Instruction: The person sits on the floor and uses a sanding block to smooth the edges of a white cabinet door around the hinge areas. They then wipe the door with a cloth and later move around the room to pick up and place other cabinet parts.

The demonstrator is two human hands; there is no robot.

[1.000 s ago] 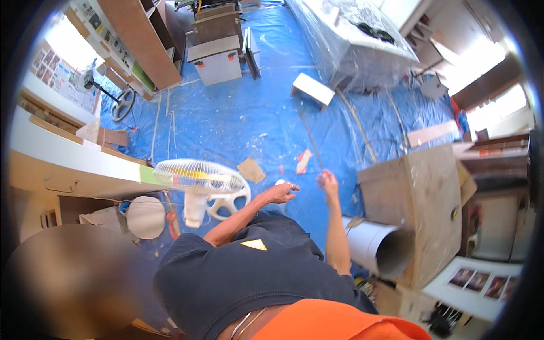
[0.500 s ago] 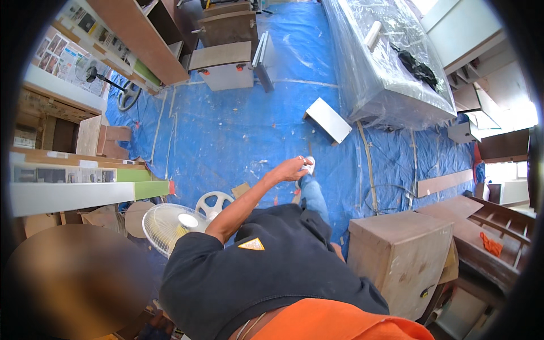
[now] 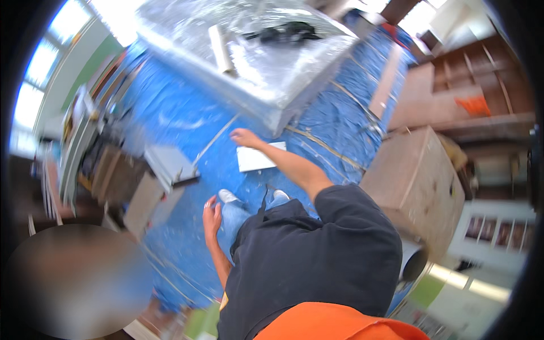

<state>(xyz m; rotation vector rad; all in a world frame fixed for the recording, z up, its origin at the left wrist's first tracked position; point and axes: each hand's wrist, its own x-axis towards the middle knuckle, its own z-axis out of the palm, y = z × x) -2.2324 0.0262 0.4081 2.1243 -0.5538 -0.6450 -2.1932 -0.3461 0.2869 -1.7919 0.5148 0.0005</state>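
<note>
My right hand [image 3: 245, 137] is stretched out ahead over the blue sheeting, above the far edge of a small white board [image 3: 262, 158]. Motion blur hides its fingers, and nothing shows in it. My left hand [image 3: 212, 216] hangs beside my leg, fingers apart, holding nothing. Beyond the right hand is a large block [image 3: 286, 96] wrapped in clear plastic film. A pale roll [image 3: 221, 50] and a black crumpled item [image 3: 286, 34] lie on it.
Blue sheeting [image 3: 187, 122] covers the floor, with tape lines across it. A brown wooden cabinet [image 3: 405, 170] stands close on my right. Grey and brown cabinet pieces [image 3: 167, 164] stand at left. An orange cloth [image 3: 473, 105] lies on wooden panels far right.
My view has swung to the right and my body has turned. The right arm has come into sight, reaching forward. My left hand has dropped from in front of me to my left side.
</note>
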